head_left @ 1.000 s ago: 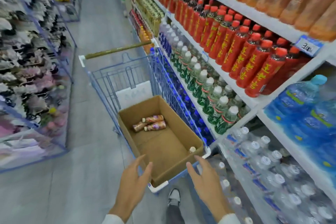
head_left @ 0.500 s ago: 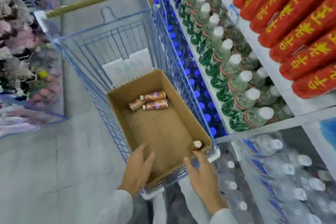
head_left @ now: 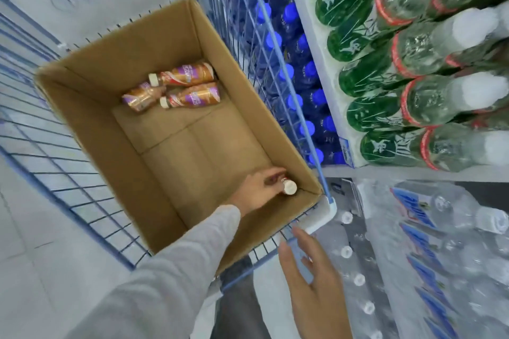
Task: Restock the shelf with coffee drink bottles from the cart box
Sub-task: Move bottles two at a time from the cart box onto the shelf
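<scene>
1. Bottle (head_left: pixel 288 187) stands upright in the near right corner of the box (head_left: pixel 154 36), close against both walls. Our left hand (head_left: pixel 257 193) reaches into the box, and its fingers (head_left: pixel 272 175) curl round the neck just under the cap, grasping it.
2. Our right hand (head_left: pixel 311 278) hovers outside the box's near wall, by the cart (head_left: pixel 326 210) rim. It is released, with straight fingers, and holds nothing. We cannot tell whether the fingertips touch the wire.
3. The grasp is high and narrow. We judge the body could swing on the way up and knock the box walls. It could also slip if the wrap is slick.
4. The corner is tight. Our knuckles could drag on the cardboard and tilt the box in the cart.
5. Right of the box, the cart's wire side and the shelf (head_left: pixel 316 77) with green bottles (head_left: pixel 366 82) stand close. A hurried lift that way could clip them.
6. Of the grasped bottle we see only a round cream cap and a bit of dark neck, because the hand hides the rest.
7. Three bottles (head_left: pixel 176 88) lie on their sides at the box's far end, touching one another. They are small, with cream caps and glossy brown, cream and purple wraps. We take ours for the same kind, light and easy to carry one-handed.
</scene>
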